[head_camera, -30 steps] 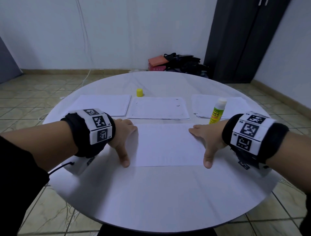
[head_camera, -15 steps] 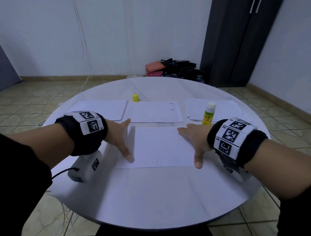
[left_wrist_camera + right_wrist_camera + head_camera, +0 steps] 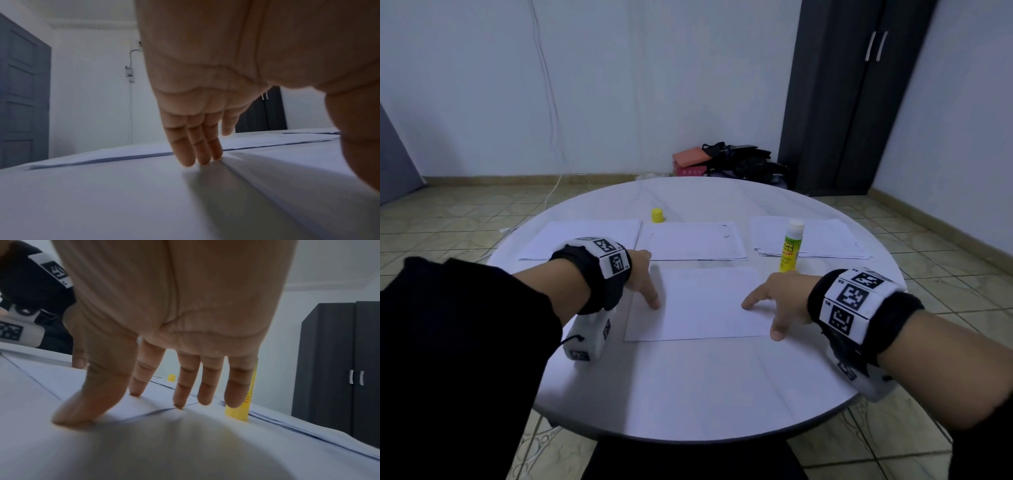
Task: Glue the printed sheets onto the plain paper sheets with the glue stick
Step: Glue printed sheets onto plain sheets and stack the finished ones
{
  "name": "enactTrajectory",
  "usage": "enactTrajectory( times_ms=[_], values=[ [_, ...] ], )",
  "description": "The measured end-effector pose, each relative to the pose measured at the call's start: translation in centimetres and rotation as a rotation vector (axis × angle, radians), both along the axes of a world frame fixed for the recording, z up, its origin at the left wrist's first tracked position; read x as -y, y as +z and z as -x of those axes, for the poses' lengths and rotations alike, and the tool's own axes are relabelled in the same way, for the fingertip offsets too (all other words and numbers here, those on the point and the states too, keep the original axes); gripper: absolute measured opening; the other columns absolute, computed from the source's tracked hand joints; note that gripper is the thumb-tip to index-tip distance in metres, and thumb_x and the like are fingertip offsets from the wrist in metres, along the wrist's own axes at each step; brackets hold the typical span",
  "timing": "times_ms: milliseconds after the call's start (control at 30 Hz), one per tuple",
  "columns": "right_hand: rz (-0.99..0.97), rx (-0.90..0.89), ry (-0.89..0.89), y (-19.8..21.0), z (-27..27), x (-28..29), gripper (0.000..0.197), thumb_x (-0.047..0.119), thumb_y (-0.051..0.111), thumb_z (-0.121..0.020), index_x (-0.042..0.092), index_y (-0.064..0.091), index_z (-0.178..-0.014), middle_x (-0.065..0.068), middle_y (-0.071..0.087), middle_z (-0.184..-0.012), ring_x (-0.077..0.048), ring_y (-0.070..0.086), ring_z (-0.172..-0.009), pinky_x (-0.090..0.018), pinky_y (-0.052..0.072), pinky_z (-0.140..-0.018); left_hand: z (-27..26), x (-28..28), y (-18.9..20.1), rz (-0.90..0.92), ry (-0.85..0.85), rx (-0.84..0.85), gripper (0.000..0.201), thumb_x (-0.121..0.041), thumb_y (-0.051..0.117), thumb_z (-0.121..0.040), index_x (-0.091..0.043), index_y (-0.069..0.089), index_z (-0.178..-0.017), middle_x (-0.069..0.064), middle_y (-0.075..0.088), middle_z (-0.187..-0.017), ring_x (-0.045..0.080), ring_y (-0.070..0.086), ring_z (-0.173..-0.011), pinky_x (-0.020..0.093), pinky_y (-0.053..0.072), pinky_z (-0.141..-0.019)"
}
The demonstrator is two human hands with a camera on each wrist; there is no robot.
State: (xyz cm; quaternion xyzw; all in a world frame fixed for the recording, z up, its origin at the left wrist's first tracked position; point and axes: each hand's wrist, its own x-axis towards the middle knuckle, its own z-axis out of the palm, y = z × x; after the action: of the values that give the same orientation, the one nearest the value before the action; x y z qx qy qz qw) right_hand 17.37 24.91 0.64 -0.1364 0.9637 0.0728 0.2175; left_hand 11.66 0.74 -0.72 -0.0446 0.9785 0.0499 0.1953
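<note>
A white sheet [image 3: 702, 305] lies flat in the middle of the round table [image 3: 688, 394]. My left hand [image 3: 643, 284] rests with straight fingers [image 3: 195, 152] on its left edge. My right hand [image 3: 774, 305] presses its spread fingers [image 3: 180, 392] on the sheet's right edge. The yellow-green glue stick [image 3: 790, 251] stands uncapped just behind my right hand, seen also as the glue stick [image 3: 240, 412] behind my little finger. Its yellow cap [image 3: 657, 215] stands farther back. Three paper stacks lie behind: left stack [image 3: 585, 238], middle stack [image 3: 695, 241], right stack [image 3: 825, 236].
Bags and a red box [image 3: 688, 159] lie on the floor beyond the table. A dark wardrobe [image 3: 859, 96] stands at the back right. A grey door [image 3: 22, 91] shows in the left wrist view. Tiled floor surrounds the table.
The head view has tilted up and drawn back, showing more of the room. Both hands have slid inward a little on the sheet's edges; the right hand's fingers have spread.
</note>
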Motion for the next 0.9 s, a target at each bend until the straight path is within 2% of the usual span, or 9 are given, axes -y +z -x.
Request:
enactTrajectory(
  times_ms=[233, 333, 433, 500, 567, 667, 733, 800, 900],
  values=[
    [-0.080, 0.016, 0.011, 0.6, -1.0, 1.1, 0.067, 0.019, 0.067, -0.084, 0.034, 0.036, -0.142, -0.001, 0.045, -0.134, -0.020, 0.050, -0.115, -0.023, 0.038, -0.074, -0.8, -0.1, 0.4, -0.092, 0.035, -0.004, 0.122, -0.038, 0.086, -0.062, -0.025, 0.005, -0.152, 0.006, 0.041, -0.146, 0.031, 0.048, -0.125, 0.042, 0.040, -0.104],
    [-0.075, 0.020, -0.004, 0.6, -1.2, 1.3, 0.067, 0.016, 0.065, -0.086, 0.032, 0.034, -0.143, -0.001, 0.045, -0.129, -0.019, 0.049, -0.099, -0.019, 0.036, -0.059, -1.6, 0.0, 0.3, -0.333, 0.101, -0.045, 0.113, -0.020, 0.083, -0.070, -0.028, 0.005, -0.152, 0.010, 0.050, -0.129, 0.027, 0.061, -0.086, 0.040, 0.053, -0.089],
    [-0.061, 0.028, -0.017, 0.7, -1.3, 1.2, 0.067, 0.016, 0.065, -0.086, 0.032, 0.034, -0.143, -0.002, 0.043, -0.137, -0.017, 0.048, -0.096, -0.016, 0.028, -0.048, -3.0, 0.9, 0.3, -0.761, 0.292, -0.050, 0.092, 0.008, 0.072, -0.074, -0.028, 0.025, -0.145, 0.015, 0.054, -0.099, 0.031, 0.060, -0.074, 0.042, 0.057, -0.068],
    [-0.034, 0.045, -0.036, 0.7, -1.2, 1.0, 0.066, 0.017, 0.066, -0.085, 0.033, 0.035, -0.142, -0.001, 0.044, -0.133, -0.016, 0.050, -0.092, -0.015, 0.030, -0.048, -4.3, 1.5, 0.1, -0.861, 0.331, -0.025, 0.067, 0.018, 0.060, -0.078, -0.020, 0.041, -0.129, 0.016, 0.054, -0.084, 0.029, 0.058, -0.066, 0.036, 0.057, -0.056],
    [0.027, 0.088, -0.087, 0.8, -1.0, 1.0, 0.064, 0.020, 0.069, -0.082, 0.034, 0.040, -0.137, 0.003, 0.049, -0.114, -0.012, 0.052, -0.078, -0.017, 0.036, -0.051, -5.6, 2.1, -0.2, -0.846, 0.267, -0.003, 0.045, 0.022, 0.052, -0.081, -0.010, 0.053, -0.113, 0.013, 0.054, -0.075, 0.024, 0.056, -0.061, 0.030, 0.056, -0.051],
    [0.164, 0.109, -0.204, 1.2, -0.7, 1.0, 0.054, 0.030, 0.073, -0.079, 0.034, 0.049, -0.127, 0.012, 0.046, -0.084, -0.007, 0.047, -0.070, -0.018, 0.039, -0.057, -6.1, 3.1, -0.6, -0.790, 0.174, -0.058, 0.038, 0.020, 0.055, -0.080, -0.009, 0.065, -0.102, 0.008, 0.059, -0.088, 0.019, 0.060, -0.067, 0.023, 0.058, -0.058],
    [0.236, 0.084, -0.251, 1.3, -0.4, 1.0, 0.045, 0.037, 0.070, -0.082, 0.032, 0.053, -0.123, 0.015, 0.046, -0.083, -0.004, 0.043, -0.066, -0.016, 0.036, -0.055, -5.9, 3.8, -0.4, -0.731, 0.123, -0.135, 0.040, 0.012, 0.062, -0.079, -0.021, 0.069, -0.101, 0.004, 0.065, -0.090, 0.018, 0.063, -0.070, 0.024, 0.058, -0.072],
    [0.258, 0.051, -0.287, 1.2, 0.3, 1.2, 0.045, 0.046, 0.067, -0.082, 0.027, 0.057, -0.121, 0.013, 0.055, -0.099, -0.006, 0.045, -0.069, -0.016, 0.038, -0.061, -5.6, 4.3, 0.0, -0.719, 0.100, -0.196, 0.041, 0.006, 0.065, -0.079, -0.027, 0.069, -0.102, 0.005, 0.069, -0.089, 0.017, 0.064, -0.073, 0.025, 0.055, -0.082],
    [0.353, -0.015, -0.420, 1.0, 1.5, 1.4, 0.050, 0.050, 0.064, -0.082, 0.012, 0.059, -0.114, 0.001, 0.057, -0.099, -0.017, 0.050, -0.081, -0.025, 0.043, -0.079, -4.7, 4.7, 0.4, -0.729, 0.106, -0.261, 0.041, 0.006, 0.064, -0.080, -0.025, 0.068, -0.107, 0.005, 0.068, -0.082, 0.008, 0.063, -0.064, 0.005, 0.047, -0.058]
  ],
)
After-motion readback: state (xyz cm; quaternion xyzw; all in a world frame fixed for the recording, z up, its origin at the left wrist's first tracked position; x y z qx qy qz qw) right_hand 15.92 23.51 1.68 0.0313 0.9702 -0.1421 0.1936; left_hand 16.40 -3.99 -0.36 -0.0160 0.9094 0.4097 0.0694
